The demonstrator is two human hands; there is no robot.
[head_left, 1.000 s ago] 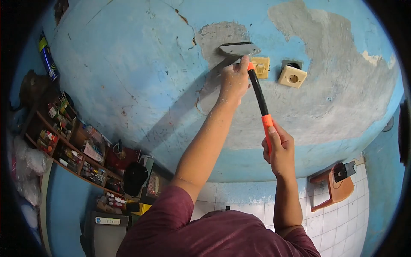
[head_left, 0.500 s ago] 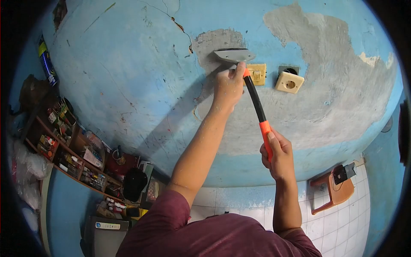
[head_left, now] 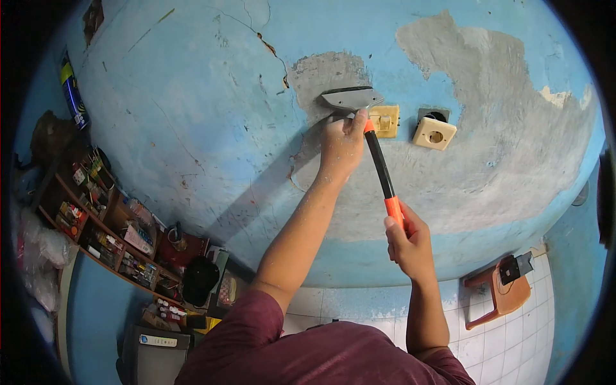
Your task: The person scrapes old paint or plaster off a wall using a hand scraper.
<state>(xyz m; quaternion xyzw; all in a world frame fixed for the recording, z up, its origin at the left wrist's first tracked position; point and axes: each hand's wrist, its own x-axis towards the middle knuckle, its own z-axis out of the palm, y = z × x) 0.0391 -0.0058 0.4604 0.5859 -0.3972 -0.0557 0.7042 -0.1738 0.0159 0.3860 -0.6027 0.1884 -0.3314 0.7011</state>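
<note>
A long-handled wall scraper point(head_left: 381, 163) with a wide grey head, a black shaft and orange grips leans up against the wall. My left hand point(head_left: 342, 146) is closed around its upper end, just below the head, with the thumb along the neck. Lower down, my right hand point(head_left: 410, 242) wraps the orange end grip. The scraper's head lies over a bare grey patch point(head_left: 327, 72) in the blue paint, touching or very near the surface. A yellowed wall switch point(head_left: 385, 122) sits just right of the head, partly covered by it and my left hand.
Right of the switch, a socket point(head_left: 435, 133) hangs tilted from its opened wall box. A crack point(head_left: 273, 51) runs above left. Crowded shelves point(head_left: 115, 247) stand at the left. An orange plastic stool point(head_left: 507, 292) carrying a dark device is on the white tiled floor, lower right.
The scraper's head has slid a little down the grey patch, and both hands moved with it. My right hand is slightly farther left. The whole view has shifted slightly.
</note>
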